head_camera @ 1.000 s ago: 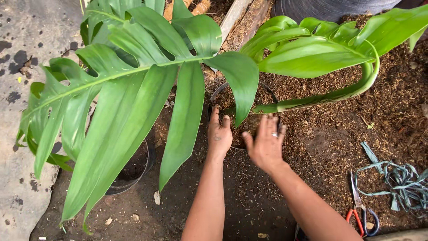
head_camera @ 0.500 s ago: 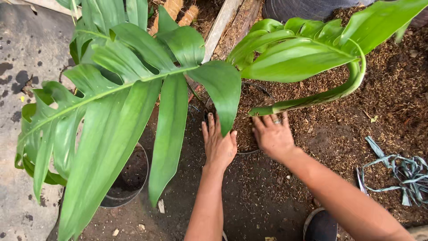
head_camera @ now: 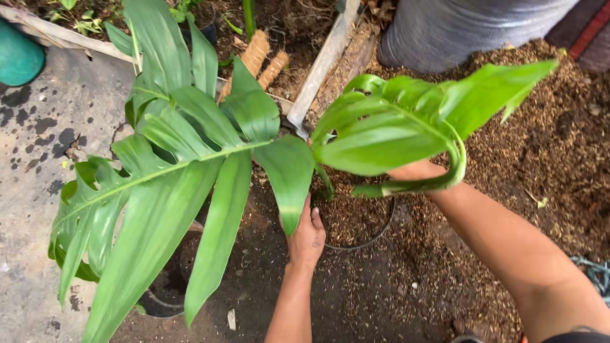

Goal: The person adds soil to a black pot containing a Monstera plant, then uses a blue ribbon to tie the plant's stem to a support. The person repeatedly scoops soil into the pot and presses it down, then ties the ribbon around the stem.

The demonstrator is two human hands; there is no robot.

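A: Outdoors, on bare ground: grey stained concrete (head_camera: 32, 190) toward nine o'clock, loose brown soil (head_camera: 540, 159) toward three o'clock. Teal container (head_camera: 18, 58) cut off at ten o'clock, grey ribbed sack (head_camera: 470, 28) at one o'clock, pale plank (head_camera: 324, 60) slanting down from twelve.

B: And the plant?

A: Round black pot (head_camera: 356, 222) of soil near centre, just past six o'clock. Big split leaf (head_camera: 159, 190) with its long axis running from the pot out toward eight o'clock, tip low at the left. Second leaf (head_camera: 413, 127) stretched toward two o'clock, tip up at the right, edge curled under.

B: Hands?

A: Left hand (head_camera: 307, 236) flat against the pot's near-left rim, fingers pointing toward twelve, partly under a leaf lobe; open, pressing, not wrapped round anything. Forearm rising straight from six o'clock. Right hand (head_camera: 416, 171) mostly hidden beneath the second leaf at the pot's far-right rim; cannot tell whether open or closed. Right forearm coming in from four o'clock.

B: Anything else?

A: Second black pot (head_camera: 159, 302) at seven o'clock, under the big leaf.
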